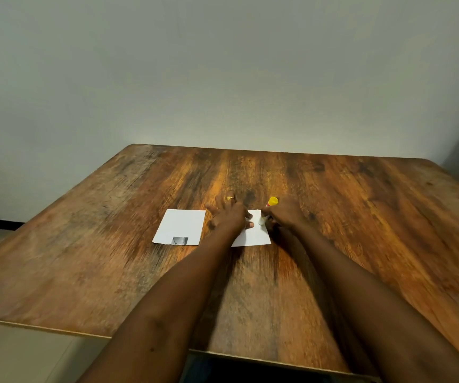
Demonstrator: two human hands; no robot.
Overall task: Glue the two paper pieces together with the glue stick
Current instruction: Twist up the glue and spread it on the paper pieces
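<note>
Pressing flat white paper [253,233], splayed left hand [229,217]; right hand [281,214] gripping yellow-capped glue stick [272,201].

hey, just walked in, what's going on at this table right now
A person is gluing paper. Their left hand presses one white paper piece flat on the wooden table, while the right hand holds a yellow-ended glue stick against it. The second paper piece lies apart, to the left, untouched.

no text can be read on anything here.
</note>
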